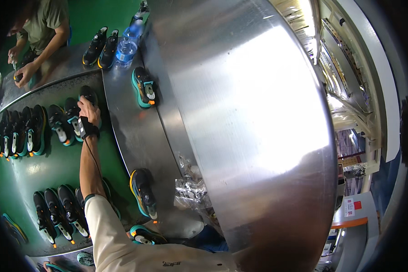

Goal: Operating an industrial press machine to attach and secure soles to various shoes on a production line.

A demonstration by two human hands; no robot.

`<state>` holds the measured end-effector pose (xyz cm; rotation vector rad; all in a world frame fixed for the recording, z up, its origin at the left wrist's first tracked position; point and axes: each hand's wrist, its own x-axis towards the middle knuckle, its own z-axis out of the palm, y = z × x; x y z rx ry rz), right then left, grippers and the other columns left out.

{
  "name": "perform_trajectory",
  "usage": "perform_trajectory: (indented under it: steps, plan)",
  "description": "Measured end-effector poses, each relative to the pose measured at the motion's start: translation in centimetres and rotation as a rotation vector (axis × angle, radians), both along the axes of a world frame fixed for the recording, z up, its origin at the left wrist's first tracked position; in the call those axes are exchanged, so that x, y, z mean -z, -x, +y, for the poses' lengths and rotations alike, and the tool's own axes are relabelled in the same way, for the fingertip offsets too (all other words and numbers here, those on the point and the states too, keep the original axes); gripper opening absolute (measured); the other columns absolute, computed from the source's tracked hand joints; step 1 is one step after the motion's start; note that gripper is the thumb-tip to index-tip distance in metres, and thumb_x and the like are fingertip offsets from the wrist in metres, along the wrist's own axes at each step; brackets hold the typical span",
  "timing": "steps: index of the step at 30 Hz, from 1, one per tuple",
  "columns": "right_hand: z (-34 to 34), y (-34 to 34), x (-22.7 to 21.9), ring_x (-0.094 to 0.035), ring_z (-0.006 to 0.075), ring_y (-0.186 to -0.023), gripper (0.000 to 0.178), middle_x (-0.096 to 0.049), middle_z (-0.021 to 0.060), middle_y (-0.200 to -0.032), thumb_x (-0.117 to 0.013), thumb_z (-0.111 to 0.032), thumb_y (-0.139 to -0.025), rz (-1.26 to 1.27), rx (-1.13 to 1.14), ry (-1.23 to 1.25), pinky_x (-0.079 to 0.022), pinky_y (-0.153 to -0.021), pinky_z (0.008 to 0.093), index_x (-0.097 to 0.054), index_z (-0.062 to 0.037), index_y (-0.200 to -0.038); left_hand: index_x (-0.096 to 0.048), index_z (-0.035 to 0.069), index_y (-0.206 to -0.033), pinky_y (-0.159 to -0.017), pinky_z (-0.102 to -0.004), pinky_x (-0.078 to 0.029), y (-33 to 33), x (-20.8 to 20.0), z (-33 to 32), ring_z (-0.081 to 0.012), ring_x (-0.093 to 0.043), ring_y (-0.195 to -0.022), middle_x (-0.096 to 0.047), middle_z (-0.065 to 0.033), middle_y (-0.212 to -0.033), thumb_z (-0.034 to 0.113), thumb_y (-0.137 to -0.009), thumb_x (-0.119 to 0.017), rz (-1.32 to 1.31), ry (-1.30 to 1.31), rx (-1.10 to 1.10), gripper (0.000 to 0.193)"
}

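I've got the left hand [89, 111] upper left, fingers bent over a black shoe [89, 92] on the green surface [54, 170]; can't tell if it's gripped. Right hand out of view, state unknown. Neighbouring shoe [70, 107]: black upper, pale tongue. Label [349, 207] lower right: white, print unreadable to me.

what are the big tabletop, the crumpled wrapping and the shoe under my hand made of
Tabletop: probably brushed stainless steel, grey sheen, fine streaks. Crumpled wrapping: likely glossy plastic film, see-through with crinkled glints. Black sneaker: matte, perhaps textile given its dullness, partly hidden.
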<state>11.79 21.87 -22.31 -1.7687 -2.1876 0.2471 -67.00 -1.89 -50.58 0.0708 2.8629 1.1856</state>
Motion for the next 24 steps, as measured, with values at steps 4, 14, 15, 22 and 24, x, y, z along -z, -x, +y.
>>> perform_trajectory:
  steps: [4, 14, 15, 22, 24]
  plan:
    - [-0.2, 0.0, -0.2, -0.045, 0.0237, -0.137, 0.055, -0.046, 0.0134, -0.152, -0.056, -0.026, -0.104, -0.013, 0.013, 0.000, -0.038, -0.114, 0.0378, -0.040, -0.0051, -0.152, -0.030, 0.006, -0.154, -0.111, -0.0659, -0.031, -3.1, -5.0, 5.0, -0.0451, -0.037, -0.140, -0.037, -0.0213, -0.154, 0.027, -0.078, -0.082, 0.404, 0.272, -0.136, 0.094]
    - [-0.1, 0.0, -0.2, -0.045, 0.0225, -0.136, 0.057, -0.045, 0.0124, -0.153, -0.056, -0.027, -0.105, -0.040, 0.029, 0.027, -0.039, -0.114, 0.0374, -0.038, -0.0064, -0.154, -0.018, 0.014, -0.161, -0.098, -0.0643, -0.049, -7.0, -4.5, 23.9, -0.0578, -0.050, -0.124, -0.029, -0.0309, -0.156, 0.008, -0.075, -0.084, -0.108, -0.144, 0.082, 0.108]
    - [-0.1, -0.1, -0.3, -0.045, 0.0224, -0.136, 0.057, -0.045, 0.0123, -0.153, -0.056, -0.027, -0.105, -0.036, 0.034, 0.018, -0.039, -0.114, 0.0373, -0.038, -0.0065, -0.154, -0.020, 0.013, -0.159, -0.095, -0.0636, -0.051, -6.7, -4.6, 23.7, -0.0578, -0.054, -0.117, -0.033, -0.0314, -0.153, 0.006, -0.076, -0.081, -0.065, -0.198, 0.107, 0.103]
    - [0.5, -0.6, 0.0, -0.045, 0.0216, -0.135, 0.058, -0.043, 0.0116, -0.154, -0.056, -0.028, -0.105, -0.009, -0.009, 0.021, -0.039, -0.113, 0.0371, -0.036, -0.0074, -0.155, -0.027, 0.006, -0.155, -0.095, -0.0536, -0.054, -4.7, -0.5, 10.3, -0.0507, -0.063, -0.113, -0.050, -0.0300, -0.141, 0.007, -0.080, -0.065, 0.210, -0.450, 0.076, 0.083]
    - [0.6, -1.4, 0.0, -0.046, 0.0213, -0.135, 0.059, -0.043, 0.0114, -0.154, -0.056, -0.028, -0.105, 0.001, -0.023, 0.018, -0.040, -0.113, 0.0370, -0.036, -0.0076, -0.156, -0.023, 0.002, -0.155, -0.102, -0.0525, -0.050, -4.7, -1.0, 6.1, -0.0506, -0.058, -0.120, -0.048, -0.0309, -0.142, 0.010, -0.082, -0.068, 0.164, -0.311, -0.045, 0.086]
